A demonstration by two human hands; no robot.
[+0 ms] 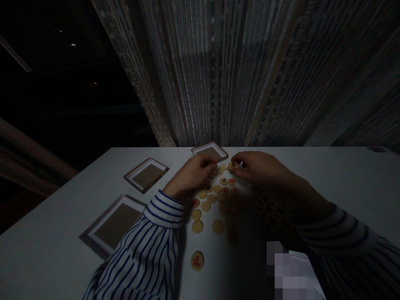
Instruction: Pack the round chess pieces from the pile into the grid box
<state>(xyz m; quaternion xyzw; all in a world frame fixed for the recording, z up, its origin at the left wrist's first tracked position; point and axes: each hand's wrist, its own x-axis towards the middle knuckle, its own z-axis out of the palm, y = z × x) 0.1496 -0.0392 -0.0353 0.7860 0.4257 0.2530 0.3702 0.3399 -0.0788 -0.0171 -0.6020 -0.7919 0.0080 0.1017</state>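
Observation:
My right hand [261,166] pinches a round Chinese chess piece [233,165] with a black character between thumb and fingers. Across from it, my left hand [193,171] has its thumb and fingers closed together; what they hold, if anything, does not show. Between my wrists, loose wooden pieces lie scattered on the white table. Some are face up, such as a black-marked piece [223,181] and a red-marked piece [231,181]; others show plain backs, like this blank piece [218,226]. One red-marked piece [197,261] sits apart, nearest me.
Left of my arm lie two flat framed panels, a smaller panel [146,175] and a larger panel [114,225]. Another panel [210,149] is behind my left hand. Several more pieces [273,208] sit in shadow beside my right forearm. A string curtain [215,75] hangs behind the table [343,179].

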